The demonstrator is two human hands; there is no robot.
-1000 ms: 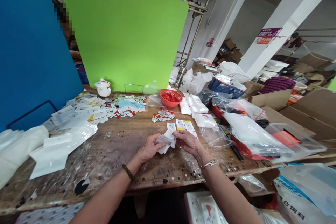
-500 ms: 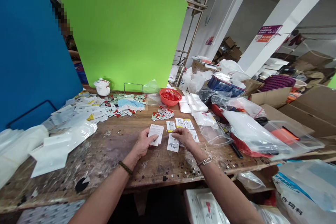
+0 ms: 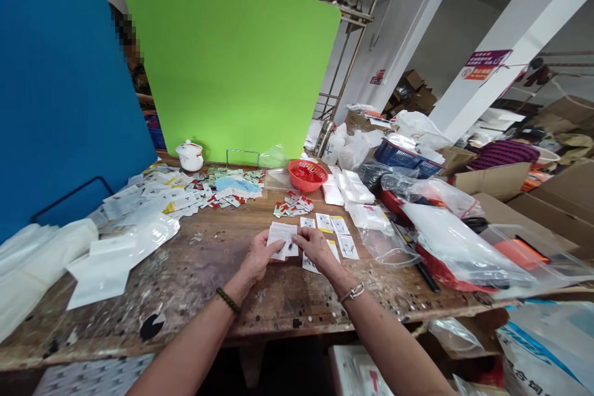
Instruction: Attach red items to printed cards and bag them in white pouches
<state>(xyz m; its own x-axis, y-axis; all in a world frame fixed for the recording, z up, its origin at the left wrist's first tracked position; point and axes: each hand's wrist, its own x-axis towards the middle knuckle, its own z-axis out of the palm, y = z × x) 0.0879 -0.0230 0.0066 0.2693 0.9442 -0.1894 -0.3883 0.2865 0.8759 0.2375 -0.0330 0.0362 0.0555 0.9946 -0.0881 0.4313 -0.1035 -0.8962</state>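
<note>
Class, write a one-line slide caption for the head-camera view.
Both hands, left hand and right hand, hold a small stack of white cards above a worn wooden workbench strewn with packets.

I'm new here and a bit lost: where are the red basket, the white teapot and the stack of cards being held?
red basket (image 3: pixel 305 174), head view, its rim.
white teapot (image 3: pixel 190 156), head view, its body.
stack of cards (image 3: pixel 281 235), head view, top card's face.

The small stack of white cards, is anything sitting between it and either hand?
No. Both hands are already on the stack of white cards: the left hand grips its left edge and the right hand pinches its right edge. Nothing visible lies between. Loose cards lie just beyond, on the wooden table.
</note>
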